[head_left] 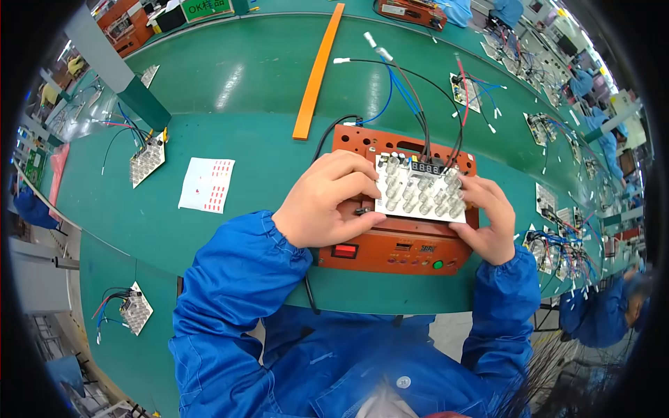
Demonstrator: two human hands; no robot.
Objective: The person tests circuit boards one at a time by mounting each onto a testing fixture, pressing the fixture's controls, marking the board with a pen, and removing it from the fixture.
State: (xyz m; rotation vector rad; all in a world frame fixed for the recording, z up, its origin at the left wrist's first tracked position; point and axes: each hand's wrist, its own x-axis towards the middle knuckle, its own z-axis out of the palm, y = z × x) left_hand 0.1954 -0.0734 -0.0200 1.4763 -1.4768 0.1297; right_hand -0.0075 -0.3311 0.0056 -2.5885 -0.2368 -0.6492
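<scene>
A white circuit board [411, 207] with rows of clear round caps and a small digit display [426, 168] lies over an orange-brown test box [369, 254]. My left hand [331, 198] grips the board's left edge, thumb along the lower corner. On the other side my right hand [493, 217] holds the right edge, with the thumb at the lower right corner. Blue, black and brown wires [411, 97] with white connectors rise from the board's back edge. A red switch [345, 251] and a green button [437, 265] sit on the box's front.
A sheet with red marks [207, 184] lies left on the green table [265, 174]. An orange strip [319, 70] runs behind the box. Wired boards lie at left [148, 161], lower left [136, 308] and right [465, 93]. A post [118, 63] stands at left; other people sit at far right.
</scene>
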